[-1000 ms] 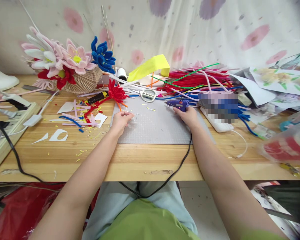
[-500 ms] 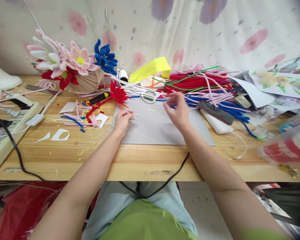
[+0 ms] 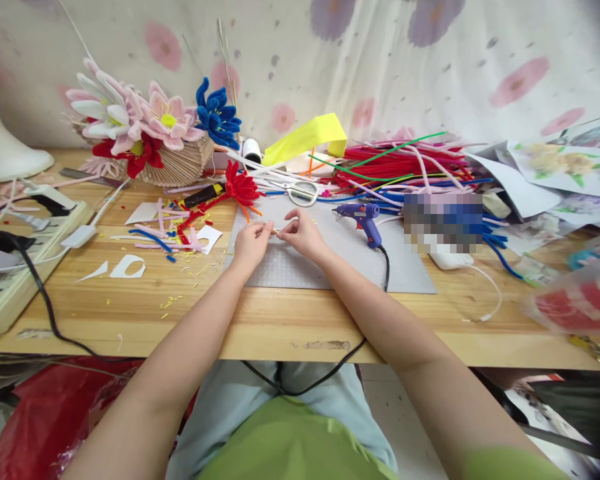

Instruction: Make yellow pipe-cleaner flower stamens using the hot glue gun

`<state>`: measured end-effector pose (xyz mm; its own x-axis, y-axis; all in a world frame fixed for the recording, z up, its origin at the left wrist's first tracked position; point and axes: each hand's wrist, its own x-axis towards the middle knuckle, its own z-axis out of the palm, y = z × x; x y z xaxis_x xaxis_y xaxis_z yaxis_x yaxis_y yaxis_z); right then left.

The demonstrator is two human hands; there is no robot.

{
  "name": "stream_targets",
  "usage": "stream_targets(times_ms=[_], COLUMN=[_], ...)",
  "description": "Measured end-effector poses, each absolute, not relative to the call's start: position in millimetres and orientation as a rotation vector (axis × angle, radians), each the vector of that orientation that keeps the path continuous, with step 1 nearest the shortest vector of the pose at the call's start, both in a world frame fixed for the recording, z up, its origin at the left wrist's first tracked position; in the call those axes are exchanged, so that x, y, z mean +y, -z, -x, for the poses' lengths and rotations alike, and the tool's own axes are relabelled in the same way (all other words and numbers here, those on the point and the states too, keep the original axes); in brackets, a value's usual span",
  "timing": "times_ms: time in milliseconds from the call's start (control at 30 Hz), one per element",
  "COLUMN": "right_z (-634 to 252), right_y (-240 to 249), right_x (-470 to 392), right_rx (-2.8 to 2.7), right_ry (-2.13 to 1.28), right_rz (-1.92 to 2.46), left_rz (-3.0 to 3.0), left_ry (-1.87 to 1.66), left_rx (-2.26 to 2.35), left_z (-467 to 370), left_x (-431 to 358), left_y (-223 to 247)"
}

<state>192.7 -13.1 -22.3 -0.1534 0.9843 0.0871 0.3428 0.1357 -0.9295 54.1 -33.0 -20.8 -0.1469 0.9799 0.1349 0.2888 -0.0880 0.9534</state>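
Head view: both hands are now together over the left part of the grey cutting mat (image 3: 300,273), which marks a change. A second ago the right hand (image 3: 303,235) had hold of the blue glue gun (image 3: 363,219) over the mat's right part; now the gun lies let go there, nozzle towards the hands, its black cord (image 3: 387,267) running off the mat's near edge. The left hand (image 3: 253,245) has stayed above the mat's left side, thumb and fingertips pinched on a thin pale piece (image 3: 279,232), largely hidden by the fingers. The right hand's fingers are bent and partly spread, tips beside that piece; whether they grip it cannot be told. Judging by this, the work has passed from the gun to fine two-handed handling of the piece. At the mat's far edge lie the scissors (image 3: 303,193); a red fuzzy flower (image 3: 240,185) sits by its far left corner, and cut white paper (image 3: 129,267) lies well to its left.
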Motion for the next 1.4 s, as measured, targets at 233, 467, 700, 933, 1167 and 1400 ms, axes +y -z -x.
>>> stream_targets(times_ms=[233, 467, 700, 933, 1167, 1400], right_z=[-196.6, -195.4, -195.4, -194.6, -180.1, -177.0], right_y=[24.0, 25.7, 21.4, 23.6, 31.5, 34.9], right_x=[-12.2, -14.2, -18.7, -18.1, -17.5, -17.2], right_rx=[-1.500, -1.475, -1.613, -1.553, -1.586, -1.592], right_ry=[-1.216, -1.311, -1.316, -1.377, -1.245, -1.207], right_rz=[1.258, 1.159, 1.071, 1.019, 1.078, 1.153], left_rz=[-1.538, -1.176, -1.136, -1.234, -1.214, -1.207], left_ry=[-1.350, -1.205, -1.308, -1.338, -1.344, -1.348], left_rx=[1.715, 1.282, 1.340, 1.357, 1.325, 1.342], left_z=[-49.3, -58.2, -52.2, -45.5, -47.7, -47.0], left_x=[-36.3, -35.5, -35.3, -31.5, -31.1, -29.1], left_y=[14.2, 17.3, 15.9, 21.4, 26.3, 29.1])
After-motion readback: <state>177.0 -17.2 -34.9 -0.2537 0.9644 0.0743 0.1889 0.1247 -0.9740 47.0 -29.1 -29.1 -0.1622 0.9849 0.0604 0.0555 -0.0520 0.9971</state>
